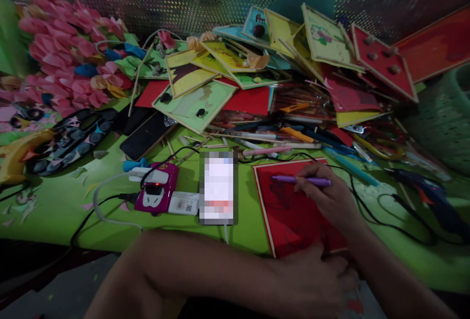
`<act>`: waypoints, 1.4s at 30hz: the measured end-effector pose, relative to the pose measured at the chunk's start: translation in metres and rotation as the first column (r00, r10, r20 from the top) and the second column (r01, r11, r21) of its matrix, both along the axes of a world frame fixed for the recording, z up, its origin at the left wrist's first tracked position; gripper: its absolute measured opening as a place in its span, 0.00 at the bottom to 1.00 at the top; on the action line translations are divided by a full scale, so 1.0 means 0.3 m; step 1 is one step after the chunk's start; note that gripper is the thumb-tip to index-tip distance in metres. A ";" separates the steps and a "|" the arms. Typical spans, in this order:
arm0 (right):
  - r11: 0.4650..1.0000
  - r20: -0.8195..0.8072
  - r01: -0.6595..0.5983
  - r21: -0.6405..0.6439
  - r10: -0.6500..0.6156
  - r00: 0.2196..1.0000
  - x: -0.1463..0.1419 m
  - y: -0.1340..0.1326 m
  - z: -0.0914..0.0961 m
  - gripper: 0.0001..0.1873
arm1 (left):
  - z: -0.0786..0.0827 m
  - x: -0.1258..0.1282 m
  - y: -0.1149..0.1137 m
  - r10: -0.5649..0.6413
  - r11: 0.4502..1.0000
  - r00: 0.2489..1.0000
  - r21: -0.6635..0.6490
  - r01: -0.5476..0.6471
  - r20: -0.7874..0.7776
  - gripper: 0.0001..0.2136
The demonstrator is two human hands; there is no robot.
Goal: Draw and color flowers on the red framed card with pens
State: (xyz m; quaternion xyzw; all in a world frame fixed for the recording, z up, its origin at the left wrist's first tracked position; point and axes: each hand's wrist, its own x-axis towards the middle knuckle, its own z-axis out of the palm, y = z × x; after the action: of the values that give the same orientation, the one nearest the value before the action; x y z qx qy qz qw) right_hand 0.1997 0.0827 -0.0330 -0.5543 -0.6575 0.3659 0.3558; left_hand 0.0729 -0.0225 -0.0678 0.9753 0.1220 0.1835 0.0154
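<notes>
A purple marker pen (pixel 319 181) is pinched in my right hand (pixel 325 196), its tip on the left part of a red card (pixel 312 221) with a thin wooden frame. Dark drawn lines show on the card's upper left, with fainter ones lower down. My left hand (pixel 319 275) lies at the card's lower edge, its fingers curled there and partly in shadow. Left of the card is an upright-lying phone (pixel 218 189) with a lit, blurred screen and a white cable.
A magenta power socket (pixel 156 196) with cables sits left. Framed paper pictures (pixel 200 103), pens and sticks are heaped behind. Pink paper flowers (pixel 69 50) fill the back left. A dark glue gun (pixel 429 201) lies right, a yellow tool (pixel 22 155) far left, a green basket (pixel 444 118) right.
</notes>
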 end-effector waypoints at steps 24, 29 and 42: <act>1.000 -0.024 0.010 -0.010 -0.011 1.000 0.013 -0.010 -0.007 0.13 | 0.005 -0.004 0.000 -0.006 1.000 1.000 0.004 0.006 -0.008 0.16; 1.000 -0.012 -0.004 -0.001 0.004 1.000 0.014 -0.009 -0.006 0.11 | 0.008 -0.004 0.003 -0.010 1.000 1.000 -0.001 0.010 0.013 0.16; 1.000 -0.016 -0.011 -0.014 0.010 1.000 0.011 -0.007 0.000 0.13 | -0.003 0.003 -0.002 -0.006 1.000 1.000 0.010 0.006 0.003 0.15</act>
State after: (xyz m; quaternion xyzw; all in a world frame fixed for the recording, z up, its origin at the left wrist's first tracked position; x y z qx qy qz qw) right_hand 0.2030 0.0804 -0.0331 -0.5503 -0.6549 0.3770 0.3552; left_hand 0.0738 -0.0232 -0.0685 0.9754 0.1180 0.1858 0.0112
